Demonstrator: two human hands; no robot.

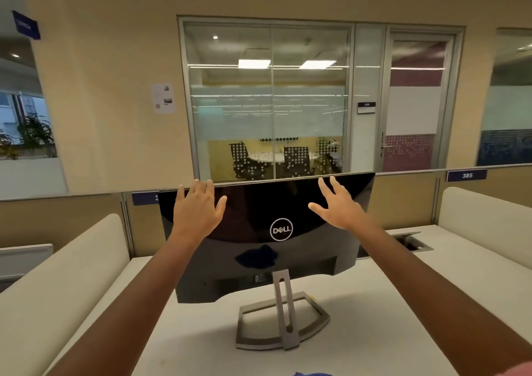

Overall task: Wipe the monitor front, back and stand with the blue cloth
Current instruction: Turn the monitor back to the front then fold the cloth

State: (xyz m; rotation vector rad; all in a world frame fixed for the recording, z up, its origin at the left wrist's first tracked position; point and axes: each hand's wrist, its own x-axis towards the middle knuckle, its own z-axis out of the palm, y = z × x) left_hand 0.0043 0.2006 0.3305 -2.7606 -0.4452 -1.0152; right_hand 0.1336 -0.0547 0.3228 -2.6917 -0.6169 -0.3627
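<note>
Both left hand [198, 207] and right hand [338, 207] spread at monitor [273, 203] back.

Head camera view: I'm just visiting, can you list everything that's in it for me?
monitor: one, glossy black, back facing the camera, on the desk
stand: one, grey, under the monitor
blue cloth: one, blue, a sliver at the bottom edge
desk: one, white
side panels: two, cream, left and right of the desk
number label: one reading 385, blue, rear partition on the right
cable hatch: one, open, right of the monitor
meeting room: one, glass-walled, behind
left hand: open, fingertips at the monitor's top edge
right hand: open, fingers spread, over the monitor's back
</note>
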